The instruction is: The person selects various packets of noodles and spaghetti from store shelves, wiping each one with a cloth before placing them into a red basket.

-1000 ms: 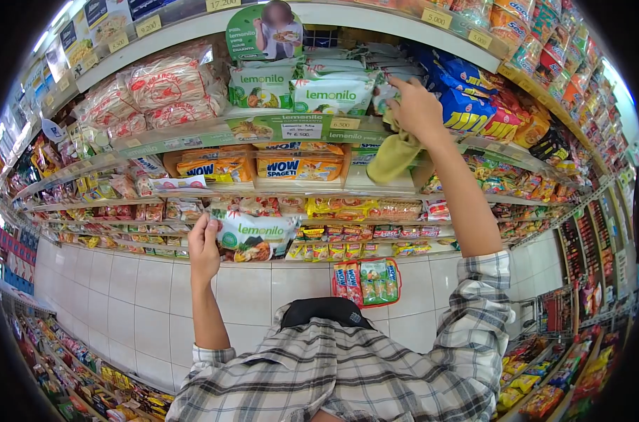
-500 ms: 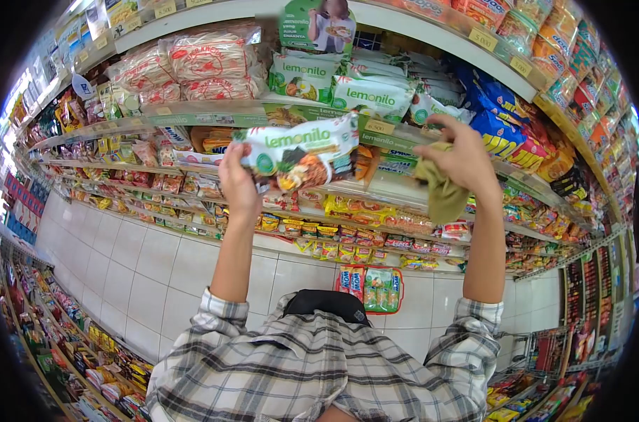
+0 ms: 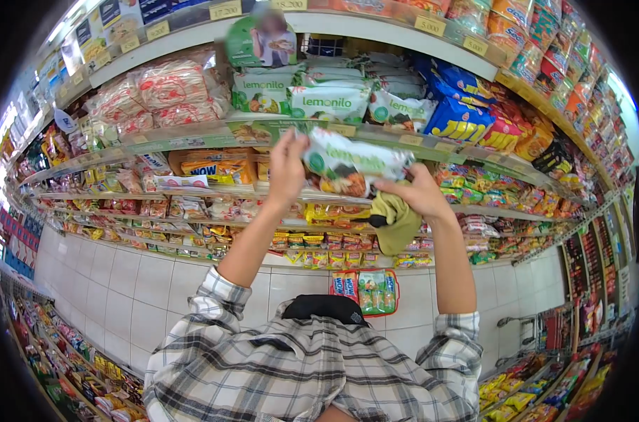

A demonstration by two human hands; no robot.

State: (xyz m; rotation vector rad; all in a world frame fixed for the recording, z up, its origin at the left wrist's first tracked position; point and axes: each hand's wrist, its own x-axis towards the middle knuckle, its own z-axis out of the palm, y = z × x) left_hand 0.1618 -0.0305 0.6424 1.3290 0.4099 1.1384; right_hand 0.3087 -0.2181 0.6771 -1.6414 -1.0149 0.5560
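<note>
A white and green lemonilo noodle pack hangs between my hands in front of the shelf, slightly blurred. My left hand grips its left end. My right hand pinches its right end and also holds an olive-green cloth, which dangles below the pack. Behind and above, a row of similar lemonilo packs lies on the shelf.
Blue noodle packs stand right of the lemonilo row, and clear bags of pale noodles lie left. A red basket with packs in it rests on the tiled floor. A cart is at lower right.
My right hand has come down and left with the cloth and taken hold of the pack's right end. The pack and my left hand have shifted right and slightly down.
</note>
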